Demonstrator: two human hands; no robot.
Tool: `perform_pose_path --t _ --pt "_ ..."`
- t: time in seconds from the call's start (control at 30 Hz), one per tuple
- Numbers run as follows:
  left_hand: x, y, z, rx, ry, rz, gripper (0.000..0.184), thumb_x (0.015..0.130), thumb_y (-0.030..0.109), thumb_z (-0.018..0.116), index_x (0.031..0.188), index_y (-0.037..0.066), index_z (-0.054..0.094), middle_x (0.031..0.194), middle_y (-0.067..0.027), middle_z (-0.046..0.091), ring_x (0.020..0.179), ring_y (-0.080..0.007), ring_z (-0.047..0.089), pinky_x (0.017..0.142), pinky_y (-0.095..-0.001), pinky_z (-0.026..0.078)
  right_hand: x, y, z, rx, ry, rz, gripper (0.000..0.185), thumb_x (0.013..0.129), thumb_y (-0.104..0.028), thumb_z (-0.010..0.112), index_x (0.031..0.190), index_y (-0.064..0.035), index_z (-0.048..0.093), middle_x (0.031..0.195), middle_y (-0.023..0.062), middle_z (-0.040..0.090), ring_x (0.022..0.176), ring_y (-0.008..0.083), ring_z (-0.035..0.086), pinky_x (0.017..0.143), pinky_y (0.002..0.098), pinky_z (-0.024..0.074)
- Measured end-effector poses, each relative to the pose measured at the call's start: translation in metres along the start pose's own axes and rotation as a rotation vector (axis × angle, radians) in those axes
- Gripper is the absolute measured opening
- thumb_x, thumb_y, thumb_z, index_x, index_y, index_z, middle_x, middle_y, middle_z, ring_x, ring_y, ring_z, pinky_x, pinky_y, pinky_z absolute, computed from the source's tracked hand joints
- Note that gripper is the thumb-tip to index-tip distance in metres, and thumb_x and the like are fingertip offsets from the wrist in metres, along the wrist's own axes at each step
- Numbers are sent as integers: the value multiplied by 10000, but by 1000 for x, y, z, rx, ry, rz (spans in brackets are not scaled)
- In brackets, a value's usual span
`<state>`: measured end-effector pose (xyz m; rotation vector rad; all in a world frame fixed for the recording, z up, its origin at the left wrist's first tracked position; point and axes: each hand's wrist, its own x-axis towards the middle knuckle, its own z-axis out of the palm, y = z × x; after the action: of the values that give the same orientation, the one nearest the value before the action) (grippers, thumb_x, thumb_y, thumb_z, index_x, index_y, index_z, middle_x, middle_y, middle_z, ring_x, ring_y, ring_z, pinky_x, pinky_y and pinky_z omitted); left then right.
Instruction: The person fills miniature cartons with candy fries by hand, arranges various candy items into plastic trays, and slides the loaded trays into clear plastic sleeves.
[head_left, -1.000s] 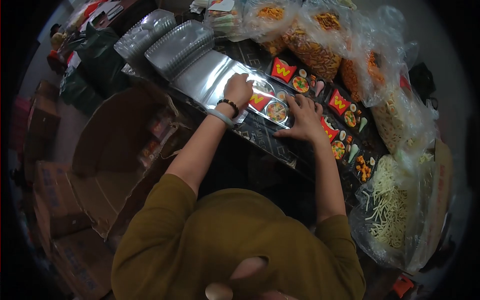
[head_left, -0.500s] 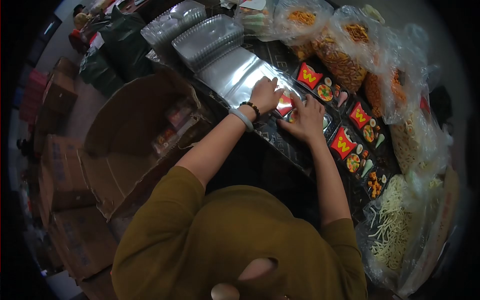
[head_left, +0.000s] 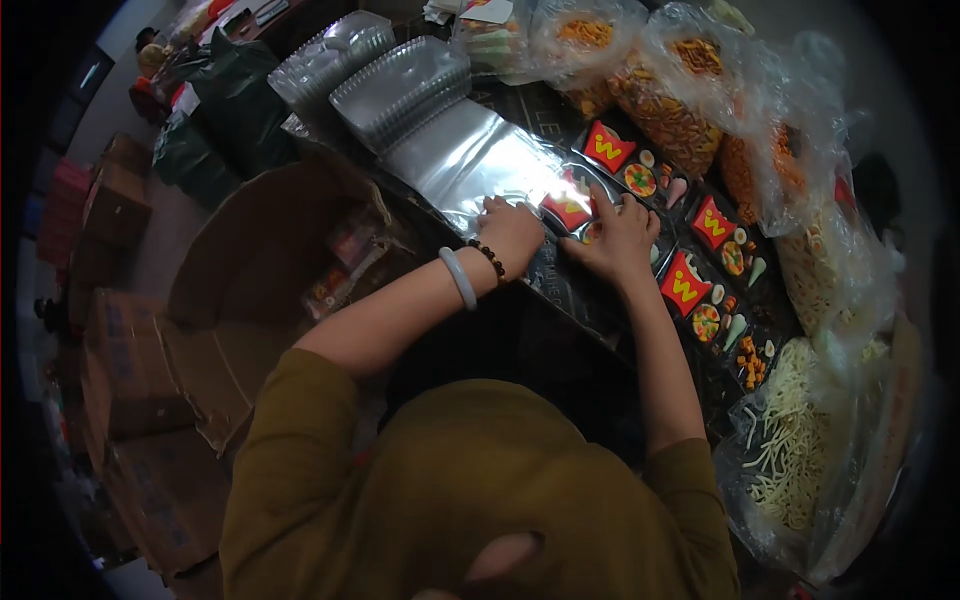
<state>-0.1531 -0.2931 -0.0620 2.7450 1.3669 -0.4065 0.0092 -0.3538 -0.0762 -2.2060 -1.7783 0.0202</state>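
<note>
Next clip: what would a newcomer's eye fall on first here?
Probably the bright red fry-box shapes, set around the right hand on the dark table. After that, likely the glossy film catching the light beside the left hand, then the clear bags of orange pieces at the picture's upper right.

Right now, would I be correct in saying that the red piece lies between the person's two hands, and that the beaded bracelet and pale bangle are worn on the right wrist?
Not quite: the beaded bracelet and pale bangle are at the wrist of the left hand, as the head view shows. The red piece does lie between the hands.
</note>
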Motion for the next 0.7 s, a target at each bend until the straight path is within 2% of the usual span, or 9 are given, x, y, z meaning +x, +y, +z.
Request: perform_pose_path --t 0.03,0.1,0.13,0.23,0.37,0.5,0.6,0.63,0.7 --pt "7 10 7 -22 107 -113 265 802 141 606 1028 9 647 1101 -169 592 972 -409 538 751 -465 468 2 0 -1 1 5 13 859 547 -508 718 1308 -218 444 1223 231 420 1178 389 369 1022 489 181" --pt "28 12 6 -16 -186 19 285 799 134 611 1048 -2 638 1104 -208 586 971 -404 557 708 -462 489 4 1 0 -1 -2 43 860 543 -497 718 1309 -217 443 1231 238 421 1185 394 367 1024 487 179" --pt "29 16 9 23 -62 28 209 791 81 557 945 -6 669 942 -202 643 869 -389 631 704 -466 515 5 3 0 9 0 43 866 539 -492 717 1312 -214 442 1231 241 425 1187 394 370 1028 485 174" --pt "27 28 9 224 -22 -41 212 785 80 561 948 4 672 934 -191 655 877 -386 634 706 -466 513 9 5 -6 20 -60 62 867 544 -489 714 1317 -208 440 1229 238 428 1191 392 367 1030 486 173" --pt "19 -5 -2 -91 18 123 166 787 88 576 917 51 673 970 -126 659 918 -317 633 703 -423 525 5 11 6 -10 -24 -1 898 577 -556 698 1345 -194 404 1281 242 367 1238 390 315 1033 497 167" --pt "6 -30 -5 -165 235 83 101 734 128 632 782 48 672 829 -169 648 788 -321 640 683 -397 522 7 15 14 31 31 -38 915 581 -570 696 1349 -177 389 1301 248 344 1249 397 295 1028 501 179" --pt "10 -45 3 -262 341 16 319 726 314 677 627 12 655 681 -197 606 672 -365 602 624 -434 484 5 19 16 68 99 -61 891 561 -545 706 1320 -165 435 1285 276 375 1228 407 329 1018 511 204" --pt "11 -48 -3 -286 245 -11 357 754 358 680 679 10 667 707 -193 620 703 -365 615 633 -439 488 5 18 12 74 94 -64 905 543 -562 707 1312 -161 447 1280 287 385 1225 412 334 1020 520 202" --pt "12 -53 0 -322 299 15 411 785 380 632 629 1 658 660 -218 593 663 -387 591 605 -467 462 5 23 22 137 110 -63 914 536 -576 698 1311 -160 450 1280 298 389 1230 422 332 1031 531 191"
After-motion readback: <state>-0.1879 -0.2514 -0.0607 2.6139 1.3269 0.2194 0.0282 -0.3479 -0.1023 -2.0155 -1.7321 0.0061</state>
